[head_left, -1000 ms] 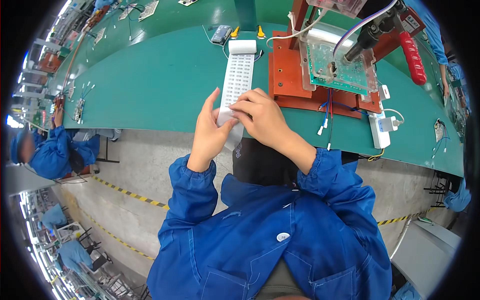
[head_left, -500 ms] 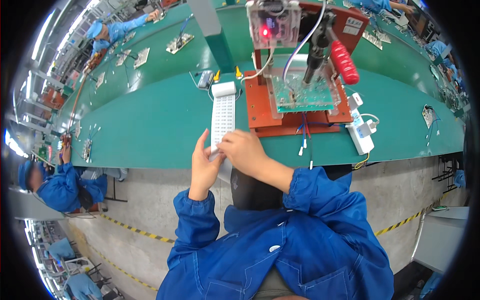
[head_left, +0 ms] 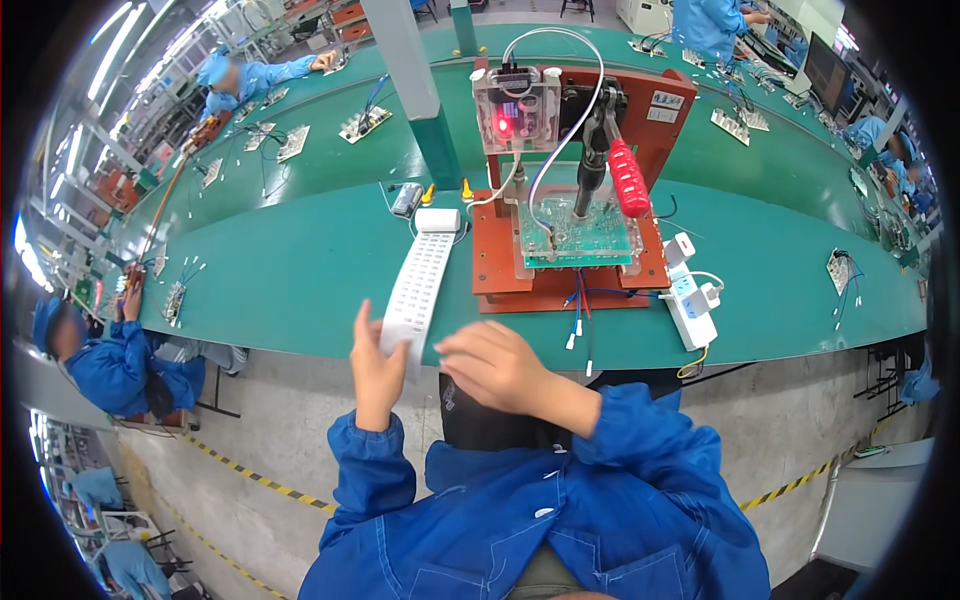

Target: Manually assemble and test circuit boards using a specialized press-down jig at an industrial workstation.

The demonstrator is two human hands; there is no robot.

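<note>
A white strip of printed labels (head_left: 418, 285) runs from its roll (head_left: 437, 219) on the green bench toward me, its near end hanging over the front edge. My left hand (head_left: 377, 375) grips that near end, thumb against the strip and index finger raised along its left side. Just right of the strip, apart from it, my right hand (head_left: 497, 368) has thumb and fingertips pinched together. Whatever is between those fingertips is too small to tell. Beyond my right hand, a red-brown test fixture (head_left: 495, 285) holds a green circuit board (head_left: 585, 232) under a clamp with a red handle (head_left: 628, 178).
A white power strip (head_left: 690, 310) with plugs lies right of the fixture, and loose wires (head_left: 578, 325) hang at its front. Behind the roll are a small grey device (head_left: 407, 199) and yellow-tipped parts. A green post (head_left: 432, 150) rises behind. Co-workers sit along other benches.
My right hand has come away from the strip, moving right and toward me. My left hand has shifted left and nearer with the strip's end, slanting the strip. My view has tilted up slightly.
</note>
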